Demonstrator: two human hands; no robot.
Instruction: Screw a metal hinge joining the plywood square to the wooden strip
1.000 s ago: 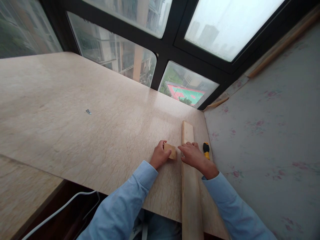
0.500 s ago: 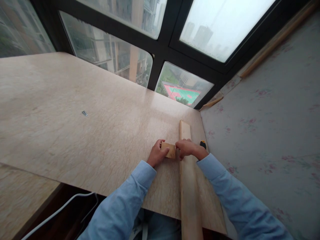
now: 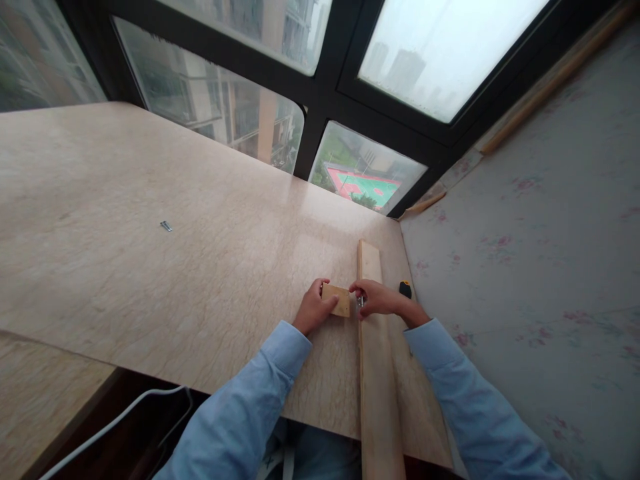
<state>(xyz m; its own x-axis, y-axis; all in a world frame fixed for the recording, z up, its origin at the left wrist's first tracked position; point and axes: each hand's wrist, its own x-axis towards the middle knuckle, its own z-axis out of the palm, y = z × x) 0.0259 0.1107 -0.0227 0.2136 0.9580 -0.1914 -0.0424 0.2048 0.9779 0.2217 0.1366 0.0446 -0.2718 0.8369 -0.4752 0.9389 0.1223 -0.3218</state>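
My left hand (image 3: 316, 308) is closed around a small flat wooden block (image 3: 338, 300), thumb on top. Small dark holes show near the block's right edge. Just right of it, my right hand (image 3: 373, 297) is over a long wooden board (image 3: 380, 373), fingers curled round a small silver metal piece (image 3: 360, 302). That piece looks like a screw, but the fingers partly hide it. A narrow gap separates the right fingertips from the block. The board lies lengthwise on the table and juts past its front edge.
Several screws (image 3: 166, 227) lie on the marbled tabletop (image 3: 225, 267) at left. A black and yellow handle (image 3: 405, 289) rests by the papered wall (image 3: 525, 267). Dark-framed windows (image 3: 320, 93) border the far side. A white cable (image 3: 110, 427) hangs below the front edge.
My right hand has turned and its fingers have parted somewhat, so the silver piece now shows. The right forearm has shifted slightly right. My left hand keeps the block in nearly the same place.
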